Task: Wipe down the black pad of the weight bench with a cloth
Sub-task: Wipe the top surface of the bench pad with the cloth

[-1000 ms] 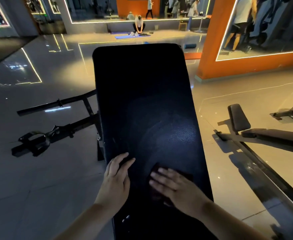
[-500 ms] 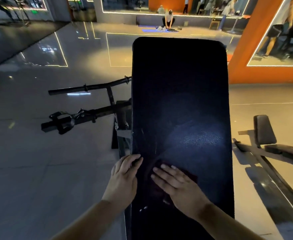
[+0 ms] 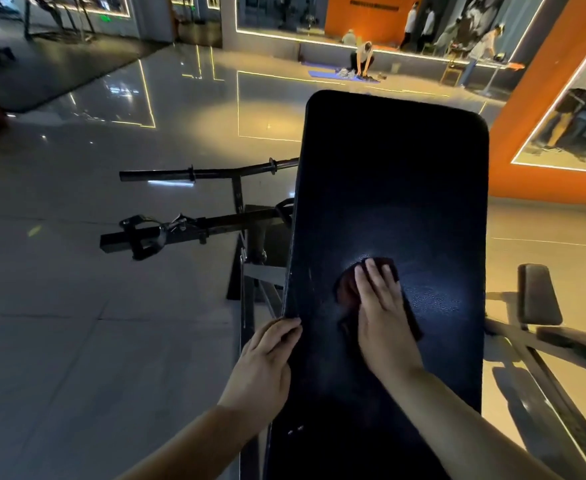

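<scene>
The long black pad [image 3: 392,188] of the weight bench runs away from me, tilted up at its far end. A dark red cloth [image 3: 345,289] lies on the pad near its middle. My right hand [image 3: 381,306] presses flat on the cloth, fingers pointing up the pad, hiding most of it. My left hand [image 3: 264,362] rests on the pad's left edge, fingers curled over the rim.
The bench's black metal frame and bar [image 3: 194,230] stick out to the left over the glossy tiled floor. A second bench [image 3: 541,299] stands close on the right. An orange wall [image 3: 541,133] rises behind it. A person [image 3: 362,58] crouches over a blue mat far ahead.
My right hand has slid the cloth up the pad, away from me. My left hand has shifted from the pad's surface to its left edge. The view has swung left.
</scene>
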A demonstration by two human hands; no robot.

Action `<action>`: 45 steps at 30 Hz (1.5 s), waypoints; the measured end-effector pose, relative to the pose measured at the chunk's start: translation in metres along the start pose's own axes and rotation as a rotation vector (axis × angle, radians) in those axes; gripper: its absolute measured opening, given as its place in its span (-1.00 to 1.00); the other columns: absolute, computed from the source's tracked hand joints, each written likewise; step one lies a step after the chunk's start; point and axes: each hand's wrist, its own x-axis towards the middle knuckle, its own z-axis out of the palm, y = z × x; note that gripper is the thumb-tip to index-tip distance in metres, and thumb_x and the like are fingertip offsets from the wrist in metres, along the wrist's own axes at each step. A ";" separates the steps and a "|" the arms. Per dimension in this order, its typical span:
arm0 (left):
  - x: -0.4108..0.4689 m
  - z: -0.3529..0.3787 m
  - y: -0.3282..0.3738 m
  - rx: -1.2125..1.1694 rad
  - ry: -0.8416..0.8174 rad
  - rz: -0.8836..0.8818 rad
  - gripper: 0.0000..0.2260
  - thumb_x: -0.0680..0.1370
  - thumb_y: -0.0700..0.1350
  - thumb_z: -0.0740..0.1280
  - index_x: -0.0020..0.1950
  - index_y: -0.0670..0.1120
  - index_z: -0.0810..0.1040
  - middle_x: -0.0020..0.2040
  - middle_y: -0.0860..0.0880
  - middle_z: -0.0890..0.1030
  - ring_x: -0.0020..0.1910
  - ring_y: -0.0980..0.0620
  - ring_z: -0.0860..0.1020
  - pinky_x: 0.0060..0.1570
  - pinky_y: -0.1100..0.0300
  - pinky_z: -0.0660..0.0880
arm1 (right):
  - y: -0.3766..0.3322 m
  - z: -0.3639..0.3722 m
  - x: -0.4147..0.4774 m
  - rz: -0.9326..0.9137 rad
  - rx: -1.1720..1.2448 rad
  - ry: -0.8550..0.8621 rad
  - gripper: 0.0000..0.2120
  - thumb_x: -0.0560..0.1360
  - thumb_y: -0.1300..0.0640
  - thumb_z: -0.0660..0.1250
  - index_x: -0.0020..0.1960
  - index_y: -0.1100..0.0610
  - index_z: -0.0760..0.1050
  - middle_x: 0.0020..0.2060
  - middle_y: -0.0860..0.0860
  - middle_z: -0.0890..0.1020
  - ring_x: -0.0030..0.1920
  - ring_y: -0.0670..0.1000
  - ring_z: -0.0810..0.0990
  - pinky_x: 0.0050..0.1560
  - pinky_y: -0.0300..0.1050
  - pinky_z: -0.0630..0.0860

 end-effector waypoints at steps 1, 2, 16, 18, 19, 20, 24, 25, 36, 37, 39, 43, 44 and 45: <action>0.000 0.001 0.001 0.007 0.004 0.003 -0.52 0.52 -0.21 0.11 0.43 -0.16 0.51 0.47 0.08 0.39 0.47 0.04 0.34 0.39 -0.02 0.42 | -0.015 0.007 0.006 0.028 0.031 0.000 -0.37 0.65 0.33 0.08 0.66 0.04 0.01 0.65 -0.07 -0.05 0.63 -0.02 -0.25 0.63 0.11 -0.13; 0.000 0.001 0.001 0.020 0.003 0.005 -0.52 0.51 -0.20 0.12 0.42 -0.16 0.52 0.47 0.07 0.39 0.47 0.03 0.34 0.39 0.00 0.41 | -0.027 0.015 0.008 -0.022 0.038 -0.039 -0.37 0.65 0.33 0.03 0.66 0.03 -0.01 0.65 -0.08 -0.06 0.63 -0.02 -0.27 0.62 0.09 -0.19; -0.002 -0.005 0.009 -0.083 -0.005 -0.111 -0.47 0.56 -0.05 0.06 0.54 -0.08 0.35 0.51 0.16 0.26 0.52 0.17 0.22 0.48 0.01 0.31 | -0.043 0.016 0.030 -0.069 0.121 -0.026 -0.44 0.67 0.13 0.03 0.66 0.02 0.02 0.65 -0.08 -0.05 0.63 -0.03 -0.25 0.62 0.18 -0.15; 0.000 -0.007 0.020 -0.285 0.066 -0.247 -0.44 0.59 0.05 0.03 0.61 0.04 0.17 0.53 0.16 0.21 0.55 0.17 0.18 0.51 0.05 0.26 | -0.054 0.018 0.019 -0.184 0.207 -0.143 -0.40 0.62 0.06 0.01 0.65 0.01 0.06 0.65 -0.13 -0.03 0.63 -0.06 -0.23 0.62 0.12 -0.19; 0.003 -0.007 0.026 -0.367 0.096 -0.299 -0.44 0.60 0.13 0.02 0.61 0.15 0.07 0.53 0.20 0.18 0.55 0.17 0.17 0.51 0.09 0.24 | -0.054 0.017 0.009 -0.209 0.272 -0.203 -0.38 0.59 0.06 0.01 0.65 0.00 0.07 0.64 -0.15 -0.02 0.63 -0.09 -0.21 0.62 0.07 -0.21; 0.005 -0.006 0.031 -0.399 0.111 -0.330 -0.45 0.60 0.22 -0.02 0.60 0.25 -0.01 0.53 0.25 0.14 0.56 0.20 0.13 0.51 0.13 0.20 | -0.053 0.013 -0.003 -0.205 0.351 -0.250 -0.37 0.56 0.09 0.02 0.64 -0.01 0.08 0.64 -0.18 -0.02 0.63 -0.11 -0.20 0.62 0.00 -0.23; 0.018 0.004 0.058 -0.331 0.021 -0.266 -0.40 0.59 0.33 -0.19 0.60 0.19 -0.12 0.60 0.27 -0.18 0.57 0.29 -0.21 0.59 0.11 -0.06 | -0.035 -0.002 -0.039 -0.099 0.551 -0.254 -0.38 0.59 0.20 0.09 0.62 -0.05 0.11 0.62 -0.28 0.01 0.63 -0.15 -0.11 0.61 -0.18 -0.13; 0.022 0.007 0.066 -0.305 -0.044 -0.228 -0.39 0.60 0.32 -0.18 0.61 0.14 -0.14 0.60 0.25 -0.29 0.56 0.26 -0.29 0.58 0.12 -0.13 | -0.029 -0.004 -0.041 -0.096 0.506 -0.231 -0.42 0.61 0.11 0.10 0.62 -0.05 0.11 0.61 -0.30 0.01 0.63 -0.15 -0.09 0.61 -0.17 -0.08; 0.103 0.005 0.034 0.358 0.160 -0.093 -0.52 0.55 -0.03 0.34 0.48 0.18 0.42 0.36 -0.08 0.30 0.26 -0.14 0.32 0.32 -0.15 0.37 | 0.010 -0.005 -0.039 -0.151 0.213 -0.007 -0.26 0.41 0.32 0.31 0.57 0.08 0.30 0.60 -0.12 0.21 0.60 -0.03 0.17 0.58 -0.19 0.04; 0.111 0.004 0.036 0.304 0.180 -0.154 -0.49 0.53 -0.09 0.40 0.47 0.16 0.45 0.32 -0.05 0.31 0.22 -0.11 0.32 0.28 -0.14 0.41 | 0.010 -0.004 -0.041 -0.152 0.217 0.015 -0.28 0.41 0.31 0.31 0.56 0.08 0.33 0.59 -0.11 0.23 0.59 -0.02 0.21 0.58 -0.17 0.06; 0.112 0.010 0.040 0.225 0.191 -0.128 -0.49 0.51 -0.20 0.37 0.46 0.07 0.48 0.34 -0.04 0.34 0.24 -0.10 0.34 0.25 -0.11 0.48 | 0.012 -0.003 -0.045 -0.119 0.245 0.077 -0.29 0.38 0.34 0.32 0.52 0.07 0.39 0.55 -0.13 0.29 0.55 -0.01 0.27 0.56 -0.12 0.15; 0.068 0.033 0.025 0.380 -0.045 0.379 -0.36 0.38 -0.14 0.28 0.48 0.08 0.40 0.50 0.03 0.34 0.36 -0.08 0.39 0.25 -0.03 0.53 | 0.024 -0.007 -0.053 -0.025 0.245 0.175 -0.26 0.29 0.35 0.31 0.45 -0.01 0.40 0.48 -0.15 0.34 0.48 -0.03 0.32 0.48 -0.02 0.22; 0.063 0.032 0.015 0.425 -0.123 0.503 -0.31 0.35 -0.11 0.35 0.50 0.10 0.37 0.54 0.06 0.32 0.40 -0.05 0.37 0.30 0.00 0.50 | 0.027 -0.007 -0.054 -0.015 0.243 0.174 -0.28 0.30 0.33 0.31 0.44 -0.02 0.39 0.48 -0.15 0.34 0.48 -0.04 0.32 0.48 -0.02 0.22; 0.066 0.027 0.007 0.447 -0.178 0.577 -0.25 0.32 -0.11 0.42 0.51 0.11 0.35 0.57 0.07 0.29 0.43 -0.03 0.35 0.34 0.02 0.46 | 0.029 -0.006 -0.055 -0.006 0.236 0.166 -0.30 0.32 0.30 0.29 0.44 -0.02 0.39 0.48 -0.14 0.34 0.49 -0.04 0.32 0.49 -0.04 0.22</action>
